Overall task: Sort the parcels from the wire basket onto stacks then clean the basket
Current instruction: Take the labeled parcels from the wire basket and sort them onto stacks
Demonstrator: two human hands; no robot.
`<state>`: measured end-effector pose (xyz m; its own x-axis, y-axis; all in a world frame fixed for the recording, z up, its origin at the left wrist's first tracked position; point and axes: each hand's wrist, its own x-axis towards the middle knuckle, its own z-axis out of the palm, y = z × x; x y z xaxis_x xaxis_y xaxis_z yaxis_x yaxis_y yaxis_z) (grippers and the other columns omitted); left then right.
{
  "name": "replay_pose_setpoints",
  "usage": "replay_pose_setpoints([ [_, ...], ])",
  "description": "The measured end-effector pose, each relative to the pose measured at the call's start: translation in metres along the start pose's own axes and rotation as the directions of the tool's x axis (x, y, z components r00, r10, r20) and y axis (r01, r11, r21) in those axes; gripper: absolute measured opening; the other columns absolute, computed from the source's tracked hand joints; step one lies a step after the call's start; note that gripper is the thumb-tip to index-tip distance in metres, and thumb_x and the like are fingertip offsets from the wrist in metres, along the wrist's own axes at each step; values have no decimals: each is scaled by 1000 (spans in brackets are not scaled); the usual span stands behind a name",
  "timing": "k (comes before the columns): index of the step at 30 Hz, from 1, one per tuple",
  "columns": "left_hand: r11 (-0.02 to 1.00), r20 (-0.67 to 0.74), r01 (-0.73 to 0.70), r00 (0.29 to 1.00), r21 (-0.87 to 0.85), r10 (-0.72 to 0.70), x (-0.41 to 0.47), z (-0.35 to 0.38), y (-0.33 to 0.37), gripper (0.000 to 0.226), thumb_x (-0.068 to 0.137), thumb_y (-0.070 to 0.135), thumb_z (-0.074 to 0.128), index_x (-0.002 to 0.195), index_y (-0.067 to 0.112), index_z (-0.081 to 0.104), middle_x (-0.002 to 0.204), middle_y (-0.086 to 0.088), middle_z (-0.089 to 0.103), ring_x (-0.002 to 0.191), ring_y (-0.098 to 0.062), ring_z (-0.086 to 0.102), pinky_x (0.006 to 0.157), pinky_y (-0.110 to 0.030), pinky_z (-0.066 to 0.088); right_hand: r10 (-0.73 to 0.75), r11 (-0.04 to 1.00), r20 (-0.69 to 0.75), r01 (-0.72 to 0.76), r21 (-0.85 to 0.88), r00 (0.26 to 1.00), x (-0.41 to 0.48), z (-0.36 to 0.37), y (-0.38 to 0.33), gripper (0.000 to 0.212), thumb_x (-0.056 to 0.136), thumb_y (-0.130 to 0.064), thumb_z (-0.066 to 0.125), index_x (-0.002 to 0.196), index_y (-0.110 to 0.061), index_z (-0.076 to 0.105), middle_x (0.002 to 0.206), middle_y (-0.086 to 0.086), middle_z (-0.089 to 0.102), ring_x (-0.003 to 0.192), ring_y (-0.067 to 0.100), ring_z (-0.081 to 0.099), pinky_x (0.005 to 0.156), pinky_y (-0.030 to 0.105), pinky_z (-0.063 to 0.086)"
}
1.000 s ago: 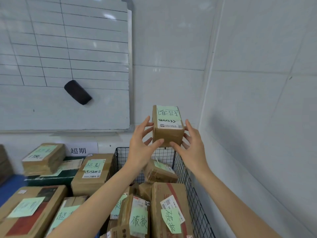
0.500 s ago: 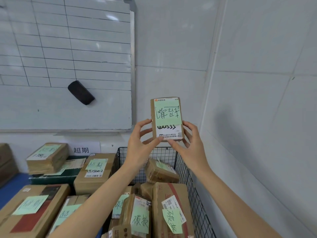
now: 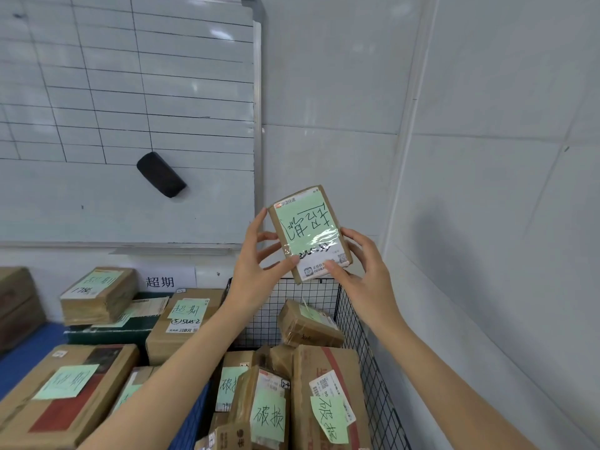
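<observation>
A small brown parcel (image 3: 306, 227) with a green handwritten note and a shipping label is held up in front of the wall, its labelled face turned toward me and tilted. My left hand (image 3: 259, 274) grips its left edge and bottom corner. My right hand (image 3: 363, 271) holds its right edge and lower side. Below stands the black wire basket (image 3: 376, 368) against the right wall, filled with several brown parcels (image 3: 328, 384) that carry green notes. One small taped parcel (image 3: 308, 324) lies on top at the back of the basket.
Left of the basket, brown boxes with green notes (image 3: 181, 323) sit in stacks on a blue surface (image 3: 29, 355). A white sign with black characters (image 3: 160, 280) hangs on the wall. A whiteboard (image 3: 130, 125) with a black eraser (image 3: 160, 174) hangs above. A tiled wall closes the right side.
Both hands have turned the small parcel from top-up to face me, then tilted it leftward and brought it slightly lower and nearer.
</observation>
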<state>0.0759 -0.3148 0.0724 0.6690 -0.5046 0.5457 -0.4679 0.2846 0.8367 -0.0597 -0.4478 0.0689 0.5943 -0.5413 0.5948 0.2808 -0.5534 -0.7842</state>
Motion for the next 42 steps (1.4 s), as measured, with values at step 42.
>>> replay_pose_setpoints([
  [42,979,-169,202,965,2,-199,-58,1,-6,62,75,14,84,120,40,50,126,2,57,101,-18,66,77,-25,58,-167,949,63,178,-260,984,27,4,-18,50,83,-10,77,124,-32,57,131,-4,49,119,1,44,87,-5,30],
])
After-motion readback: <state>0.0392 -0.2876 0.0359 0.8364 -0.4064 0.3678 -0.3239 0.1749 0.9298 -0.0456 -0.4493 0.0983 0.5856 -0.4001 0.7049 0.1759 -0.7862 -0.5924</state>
